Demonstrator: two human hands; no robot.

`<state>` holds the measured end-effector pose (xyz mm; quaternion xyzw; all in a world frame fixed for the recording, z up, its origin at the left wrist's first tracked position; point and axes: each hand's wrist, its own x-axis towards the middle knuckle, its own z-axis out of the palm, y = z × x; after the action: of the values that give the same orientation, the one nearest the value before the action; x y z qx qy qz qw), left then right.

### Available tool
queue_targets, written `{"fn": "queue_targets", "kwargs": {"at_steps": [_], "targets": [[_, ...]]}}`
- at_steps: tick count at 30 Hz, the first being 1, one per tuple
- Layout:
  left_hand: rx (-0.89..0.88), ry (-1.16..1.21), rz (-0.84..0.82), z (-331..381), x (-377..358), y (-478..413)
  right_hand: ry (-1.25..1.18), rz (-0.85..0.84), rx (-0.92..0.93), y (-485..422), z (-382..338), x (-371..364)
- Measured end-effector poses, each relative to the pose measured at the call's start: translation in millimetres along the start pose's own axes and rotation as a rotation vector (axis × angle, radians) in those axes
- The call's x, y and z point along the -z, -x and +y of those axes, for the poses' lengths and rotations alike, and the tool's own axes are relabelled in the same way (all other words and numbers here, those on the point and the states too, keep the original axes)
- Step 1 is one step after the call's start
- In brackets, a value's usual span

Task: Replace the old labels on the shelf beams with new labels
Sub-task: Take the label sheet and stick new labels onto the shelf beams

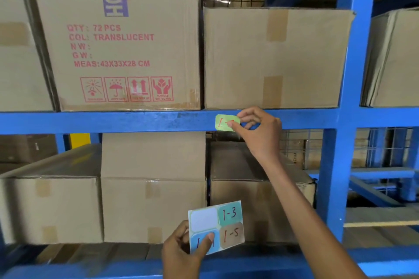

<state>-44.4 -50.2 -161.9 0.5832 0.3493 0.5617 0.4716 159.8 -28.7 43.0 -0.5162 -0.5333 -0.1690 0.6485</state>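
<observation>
A green label [224,123] with red handwriting lies against the front of the blue shelf beam [113,121]. My right hand [258,130] pinches its right end between thumb and forefinger, the thumb covering part of the writing. My left hand [183,253] holds a label sheet [216,225] low in the view, thumb pressed on its blue sticker. The sheet shows a teal "1-3" sticker, a brown "1-5" sticker and one blank spot at its upper left.
Cardboard boxes [127,41] stand on the beam's shelf and more boxes [154,188] fill the level below. A blue upright post [347,120] rises just right of my right hand. Another blue beam [90,269] runs along the bottom.
</observation>
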Motion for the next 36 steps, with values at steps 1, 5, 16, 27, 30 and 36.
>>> {"fn": "queue_targets", "kwargs": {"at_steps": [1, 5, 16, 27, 30, 36], "targets": [[0.001, -0.009, 0.006, 1, 0, 0, 0.011, 0.007, 0.007, 0, 0, 0], [0.007, -0.025, 0.031, 4, 1, 0, 0.036, 0.029, 0.01, -2, 0, -2], [-0.016, -0.028, 0.022, 6, 1, 6, 0.166, 0.061, 0.016, 2, -12, -5], [0.0, -0.03, 0.033, 4, 5, 15, 0.113, 0.127, -0.09, -11, 0, 13], [0.015, -0.02, 0.034, 6, 6, 16, 0.212, 0.225, 0.078, 1, -3, 12], [0.055, -0.001, 0.066, 9, 4, 14, 0.365, 0.08, 0.536, 41, 3, -19]]}}
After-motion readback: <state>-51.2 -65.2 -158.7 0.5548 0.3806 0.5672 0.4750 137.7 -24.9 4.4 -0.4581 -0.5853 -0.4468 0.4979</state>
